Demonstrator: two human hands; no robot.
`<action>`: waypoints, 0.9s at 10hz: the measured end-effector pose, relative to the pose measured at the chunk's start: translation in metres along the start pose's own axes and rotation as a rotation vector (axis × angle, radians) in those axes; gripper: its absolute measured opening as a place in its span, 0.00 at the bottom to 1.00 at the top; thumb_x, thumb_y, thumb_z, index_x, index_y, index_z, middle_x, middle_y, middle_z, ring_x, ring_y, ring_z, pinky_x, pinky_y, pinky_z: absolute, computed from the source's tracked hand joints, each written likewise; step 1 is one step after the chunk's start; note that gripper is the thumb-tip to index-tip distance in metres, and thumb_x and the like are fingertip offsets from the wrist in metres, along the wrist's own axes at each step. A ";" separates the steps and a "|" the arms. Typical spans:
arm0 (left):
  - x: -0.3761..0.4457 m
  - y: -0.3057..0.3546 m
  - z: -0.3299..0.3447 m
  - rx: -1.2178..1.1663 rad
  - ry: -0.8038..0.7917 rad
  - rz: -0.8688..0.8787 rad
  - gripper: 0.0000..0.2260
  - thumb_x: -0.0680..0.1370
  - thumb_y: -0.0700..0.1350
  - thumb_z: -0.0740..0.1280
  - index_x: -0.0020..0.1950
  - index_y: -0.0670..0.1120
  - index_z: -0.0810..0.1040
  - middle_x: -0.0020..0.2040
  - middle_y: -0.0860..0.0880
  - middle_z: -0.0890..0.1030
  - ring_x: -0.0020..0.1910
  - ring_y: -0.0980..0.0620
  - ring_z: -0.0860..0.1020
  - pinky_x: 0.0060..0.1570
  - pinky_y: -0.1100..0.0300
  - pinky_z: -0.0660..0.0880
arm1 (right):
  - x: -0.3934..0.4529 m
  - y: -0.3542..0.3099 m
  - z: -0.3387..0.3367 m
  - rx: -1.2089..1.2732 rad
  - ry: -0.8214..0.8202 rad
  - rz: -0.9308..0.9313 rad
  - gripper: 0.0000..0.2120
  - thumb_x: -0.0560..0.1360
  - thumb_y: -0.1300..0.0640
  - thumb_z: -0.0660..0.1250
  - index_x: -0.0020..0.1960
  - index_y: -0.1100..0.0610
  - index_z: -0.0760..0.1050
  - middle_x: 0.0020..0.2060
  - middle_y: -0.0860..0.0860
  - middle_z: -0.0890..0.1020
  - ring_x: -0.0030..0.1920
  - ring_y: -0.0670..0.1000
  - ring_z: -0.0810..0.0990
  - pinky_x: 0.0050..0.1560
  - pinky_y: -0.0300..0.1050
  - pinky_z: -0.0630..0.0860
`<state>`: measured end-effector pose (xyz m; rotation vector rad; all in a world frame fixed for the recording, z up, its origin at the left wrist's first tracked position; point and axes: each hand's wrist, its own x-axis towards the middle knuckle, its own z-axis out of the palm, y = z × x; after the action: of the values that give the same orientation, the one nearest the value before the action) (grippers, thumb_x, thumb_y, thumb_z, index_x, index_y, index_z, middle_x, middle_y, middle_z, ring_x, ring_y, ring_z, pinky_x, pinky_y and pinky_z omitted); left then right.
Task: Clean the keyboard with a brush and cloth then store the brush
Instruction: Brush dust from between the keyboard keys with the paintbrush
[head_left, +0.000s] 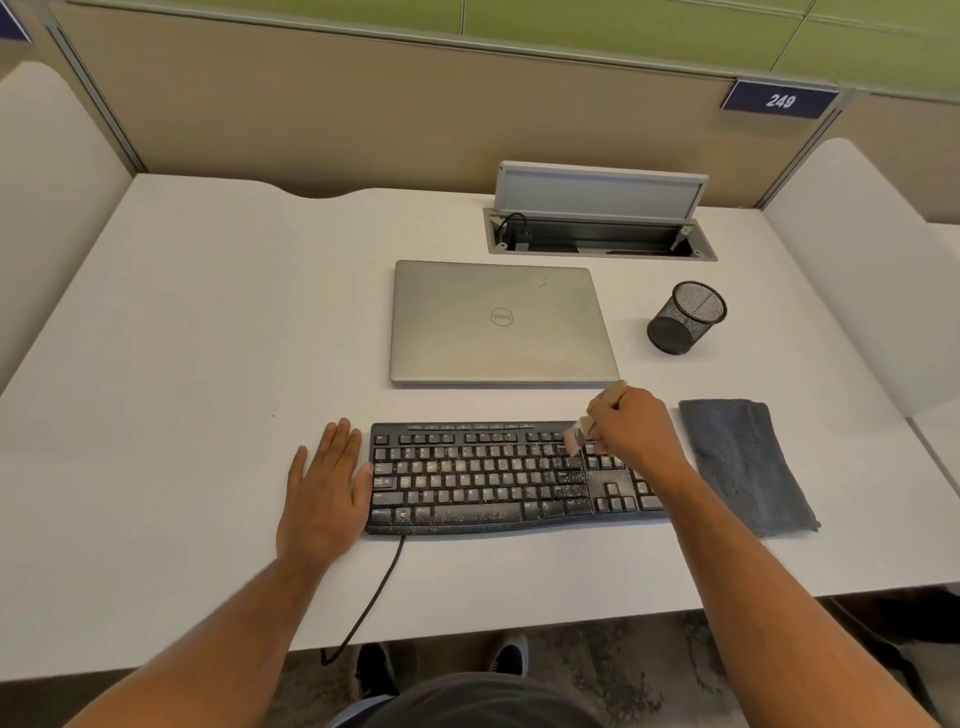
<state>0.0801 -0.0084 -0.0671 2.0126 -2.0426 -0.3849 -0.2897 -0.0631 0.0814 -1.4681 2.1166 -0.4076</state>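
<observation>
A black keyboard (483, 480) speckled with pale dust lies on the white desk (208, 364). My right hand (634, 426) grips a small wooden-handled brush (576, 434) over the keyboard's upper right part, bristles down on the keys. My left hand (324, 483) lies flat on the desk with straight fingers, its thumb against the keyboard's left edge. A folded grey cloth (743, 462) lies to the right of the keyboard. A black mesh pen cup (685, 317) stands behind the cloth.
A shut silver laptop (498, 322) lies just behind the keyboard. Further back an open cable hatch (597, 228) is set in the desk. The keyboard's cable (374, 592) runs off the front edge. Partition walls enclose the desk on three sides.
</observation>
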 end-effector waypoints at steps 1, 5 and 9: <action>0.000 0.000 0.001 0.007 0.000 0.003 0.33 0.82 0.60 0.37 0.83 0.46 0.55 0.83 0.53 0.53 0.82 0.57 0.47 0.81 0.48 0.45 | -0.004 -0.003 0.002 -0.031 0.052 -0.014 0.19 0.82 0.50 0.57 0.39 0.57 0.79 0.33 0.51 0.85 0.37 0.55 0.85 0.43 0.55 0.83; 0.000 0.000 0.001 0.007 0.012 0.000 0.33 0.83 0.60 0.38 0.82 0.46 0.58 0.83 0.53 0.54 0.82 0.57 0.48 0.81 0.49 0.46 | -0.009 -0.004 0.008 0.079 0.039 0.069 0.22 0.82 0.54 0.57 0.37 0.62 0.81 0.30 0.51 0.85 0.34 0.54 0.86 0.43 0.57 0.85; 0.000 0.000 0.001 0.002 0.018 0.000 0.32 0.83 0.59 0.39 0.82 0.46 0.58 0.83 0.53 0.54 0.82 0.57 0.49 0.81 0.48 0.47 | -0.004 -0.008 0.004 0.243 0.014 0.105 0.16 0.80 0.60 0.63 0.38 0.64 0.83 0.29 0.54 0.86 0.32 0.53 0.87 0.44 0.52 0.87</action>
<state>0.0801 -0.0082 -0.0677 2.0096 -2.0336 -0.3636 -0.2802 -0.0626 0.0838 -1.2149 2.0616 -0.6125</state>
